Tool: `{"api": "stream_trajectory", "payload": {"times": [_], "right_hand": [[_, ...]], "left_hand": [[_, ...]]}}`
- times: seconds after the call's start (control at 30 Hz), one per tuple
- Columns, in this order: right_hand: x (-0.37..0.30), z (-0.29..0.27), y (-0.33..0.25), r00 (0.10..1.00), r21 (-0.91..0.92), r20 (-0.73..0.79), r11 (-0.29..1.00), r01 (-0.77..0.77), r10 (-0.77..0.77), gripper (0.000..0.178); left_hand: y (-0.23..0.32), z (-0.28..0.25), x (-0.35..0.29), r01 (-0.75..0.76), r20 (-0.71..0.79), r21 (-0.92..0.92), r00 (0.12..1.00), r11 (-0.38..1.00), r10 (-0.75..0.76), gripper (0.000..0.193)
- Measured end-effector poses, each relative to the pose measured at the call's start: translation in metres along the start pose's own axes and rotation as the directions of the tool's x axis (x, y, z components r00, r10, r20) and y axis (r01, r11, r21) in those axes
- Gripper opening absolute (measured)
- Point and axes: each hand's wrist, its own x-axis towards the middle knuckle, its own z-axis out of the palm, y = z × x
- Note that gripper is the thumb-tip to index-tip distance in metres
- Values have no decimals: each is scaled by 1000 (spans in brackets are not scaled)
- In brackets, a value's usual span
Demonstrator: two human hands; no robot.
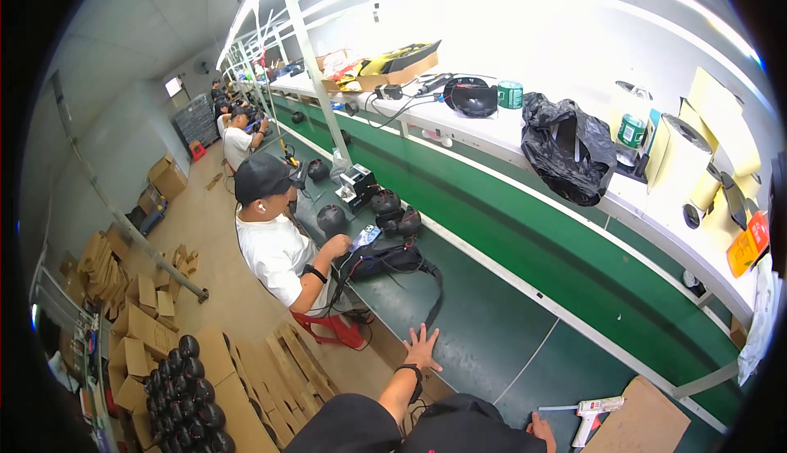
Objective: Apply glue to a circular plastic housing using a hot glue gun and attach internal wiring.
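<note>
Hands first: left hand point(422, 346) lies flat on the dark green counter point(492, 322), fingers point(414, 334) spread and released, grasping nothing; a dark band sits at the wrist. Right hand point(541, 431) shows only partly at the lower edge, resting against a black cap-like item point(467, 424) in front of the person; whether those fingers clench or lie loose cannot be told.

Nearest loose thing: white glue gun point(592, 416), lying on the counter just to the right of the right hand, near but apart from it. Its long axis runs from the nozzle end at upper right to the grip at lower left, a thin white stick or cord trailing off to the left towards the hand. The right hand is plainly the nearer one; the left is well apart, across the black item. Nothing stands between right hand and gun.

Around: brown cardboard sheet point(648, 416) just beyond the gun, touching or nearly so. Further up the counter, a black bag with straps point(385, 260) in front of a seated co-worker in white shirt and black cap point(275, 232), with round black helmets point(393, 211) beside. Raised white shelf point(492, 125) behind carries a black plastic bag point(570, 150), tape rolls and cartons. Floor at left holds stacked cardboard point(139, 305).
</note>
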Motion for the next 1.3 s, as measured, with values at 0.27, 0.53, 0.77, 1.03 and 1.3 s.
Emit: {"api": "stream_trajectory", "payload": {"times": [0.27,0.53,0.77,1.03,1.3], "right_hand": [[34,22,70,790,112,156,784,-610,593,75],[41,5,9,737,214,224,705,-676,638,79],[36,20,73,793,249,187,752,-610,580,79],[39,16,52,727,238,239,687,-686,643,79],[37,14,46,759,262,246,713,-650,602,79]], "left_hand": [[5,3,-21,-117,-54,62,991,991,120,125],[15,18,-40,-34,-75,-45,997,998,31,123],[35,2,-41,-43,103,182,994,982,25,138],[40,11,-21,57,88,171,993,984,-73,136],[47,7,-18,95,64,201,992,975,-110,132]]}}
